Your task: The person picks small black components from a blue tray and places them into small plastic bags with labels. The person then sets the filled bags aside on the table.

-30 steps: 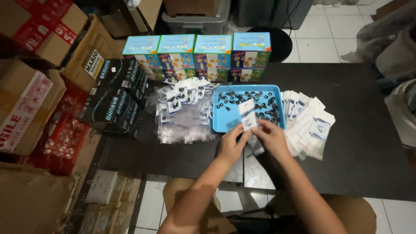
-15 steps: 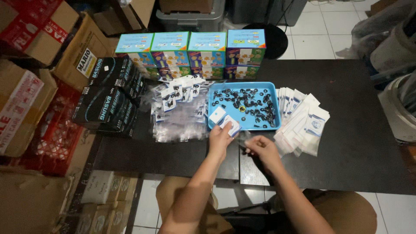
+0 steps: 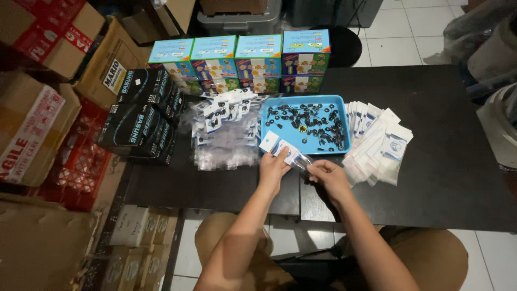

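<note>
- Left hand (image 3: 273,166) pinching a small clear bag (image 3: 285,152) with a white card inside, fingers closed on its near edge.
- Bag held just in front of the blue tray (image 3: 267,136), over the black table (image 3: 441,178), slanting down to the right.
- Right hand (image 3: 326,173) gripping the bag's right end, fingers curled shut around it.
- Tray holding many small black parts (image 3: 312,121), loosely scattered.
- Fanned stack of white packets (image 3: 379,143) just right of the tray.
- Heap of filled clear bags (image 3: 226,129) left of the tray.
- Row of colourful boxes (image 3: 239,62) behind; black boxes (image 3: 140,116) stacked at far left.
</note>
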